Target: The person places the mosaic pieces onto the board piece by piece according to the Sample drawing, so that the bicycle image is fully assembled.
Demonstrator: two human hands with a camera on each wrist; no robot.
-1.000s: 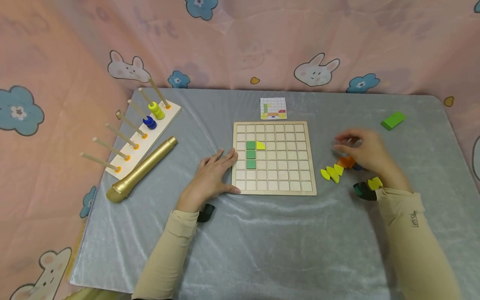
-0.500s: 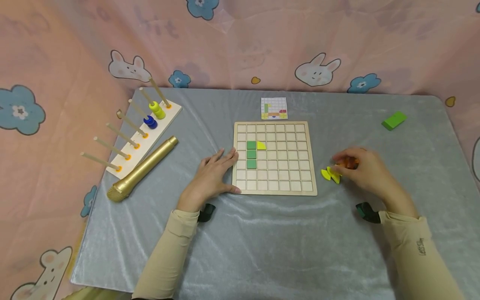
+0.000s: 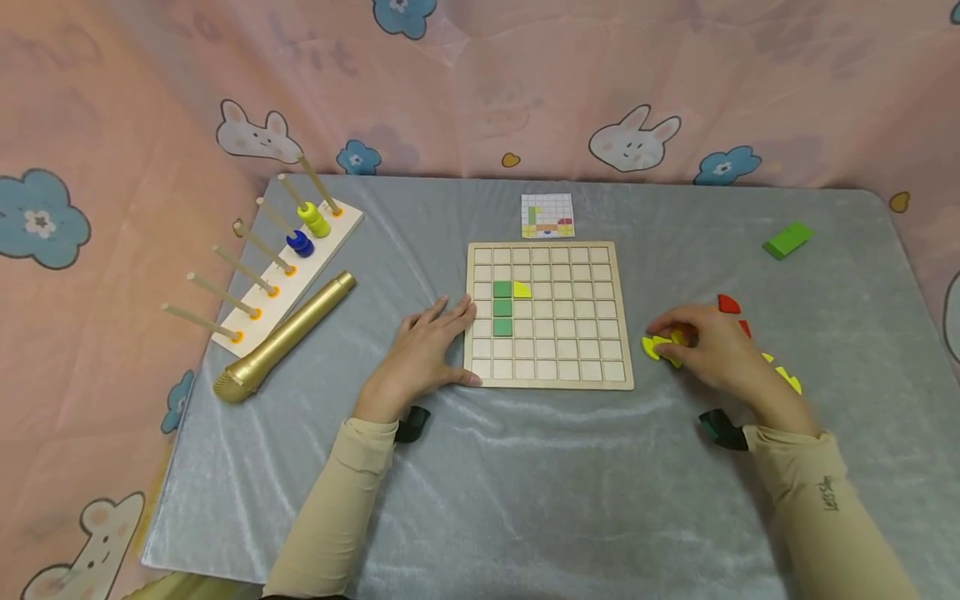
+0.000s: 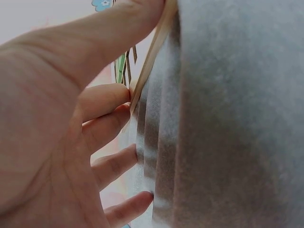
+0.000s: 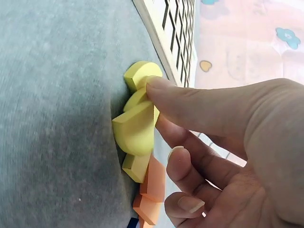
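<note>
My left hand rests against the left edge of a wooden grid board, its fingers spread and fairly straight; its thumb touches the frame. Several green square blocks form a column in the grid, with a yellow quarter-round block beside the top one. Right of the board, my right hand pinches at a cluster of yellow blocks. In the right wrist view the thumb tip lies on one block; the index fingertip is hidden behind. Orange blocks lie under the curled fingers.
Red blocks and more yellow blocks lie around the right wrist. A green rectangular block sits far right. Behind the board lies a pattern card. A peg rack and a gold microphone are at left.
My right hand has come down and left from above the pile, past the orange blocks, onto the yellow ones. Red and yellow blocks behind it are uncovered. The left hand stays put.
</note>
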